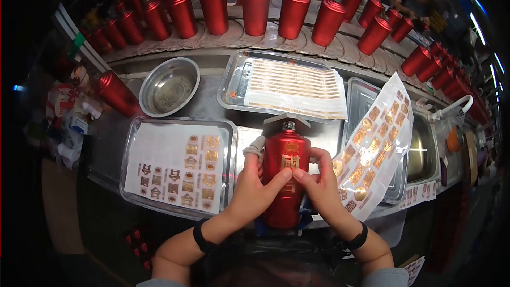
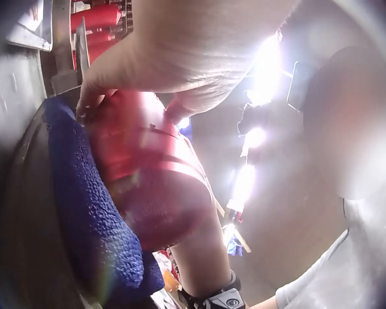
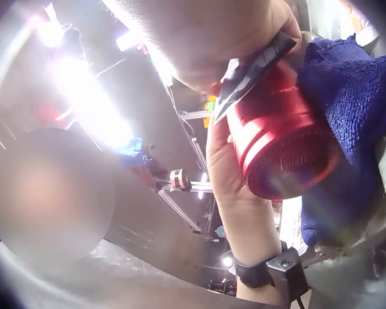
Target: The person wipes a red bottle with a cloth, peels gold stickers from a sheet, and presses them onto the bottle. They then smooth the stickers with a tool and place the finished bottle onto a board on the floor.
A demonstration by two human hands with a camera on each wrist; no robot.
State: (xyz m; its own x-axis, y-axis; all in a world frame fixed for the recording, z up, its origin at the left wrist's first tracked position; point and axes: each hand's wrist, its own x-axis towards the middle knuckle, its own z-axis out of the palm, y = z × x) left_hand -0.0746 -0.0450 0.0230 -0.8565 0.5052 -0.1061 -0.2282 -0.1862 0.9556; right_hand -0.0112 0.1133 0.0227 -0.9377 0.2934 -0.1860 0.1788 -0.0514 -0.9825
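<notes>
Between both hands is a red bottle [image 1: 287, 207], its metallic neck pointing away, with gold characters [image 1: 290, 162] on its front. My left hand [image 1: 254, 188] grips its left side, a pale cover on one finger; my right hand [image 1: 323, 188] grips the other side. The thumbs nearly meet over the lower characters. The left wrist view shows the bottle's base [image 2: 164, 209] beside a blue cloth [image 2: 93, 206]. Against the bottle [image 3: 276, 141] in the right wrist view, a dark glossy strip [image 3: 254, 77] lies by the right hand [image 3: 212, 38].
A tray [image 1: 127, 180] of gold stickers stands left, a metal bowl [image 1: 170, 87] behind it. Another tray [image 1: 228, 82] holds striped gold sheets. A long sticker sheet [image 1: 377, 149] lies right, near a sink [image 1: 422, 151]. Several red bottles [image 1: 256, 10] line the curved conveyor [image 1: 234, 41] behind.
</notes>
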